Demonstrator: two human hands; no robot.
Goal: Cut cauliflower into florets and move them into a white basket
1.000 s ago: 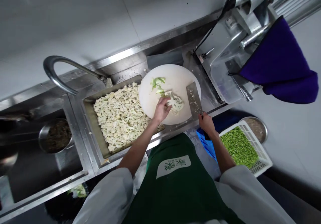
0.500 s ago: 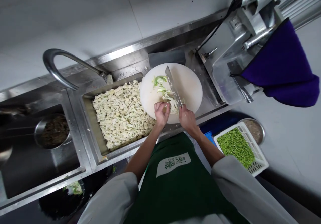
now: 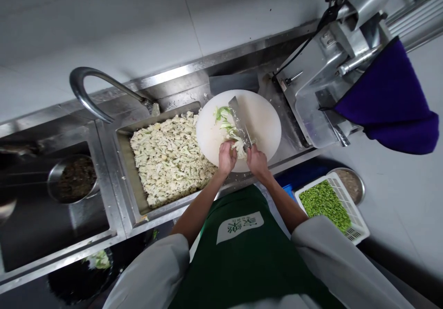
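- Cauliflower [image 3: 239, 146] lies near the board's front edge, under and beside the knife [image 3: 241, 120], close to the pale green leaves [image 3: 223, 112]; it looks light and firm, though its florets would probably crumble if squeezed, so the thick stem side seems the sounder hold.
- Left hand [image 3: 226, 157] has curled fingertips against the cauliflower's left side, steadying it.
- Right hand [image 3: 257, 161] is closed round the knife's handle; the broad blade looks stiff and fairly heavy, and bits stuck to it suggest dampness, so a firm handle grip suits it.
- Round white board [image 3: 266, 120] rests on the metal surface [image 3: 277, 159], just beside the tray [image 3: 128, 161] of cut florets [image 3: 169, 157].
- Compared with the first frame, the knife has moved from the board's right side to the cauliflower; since the second, both hands have barely shifted.
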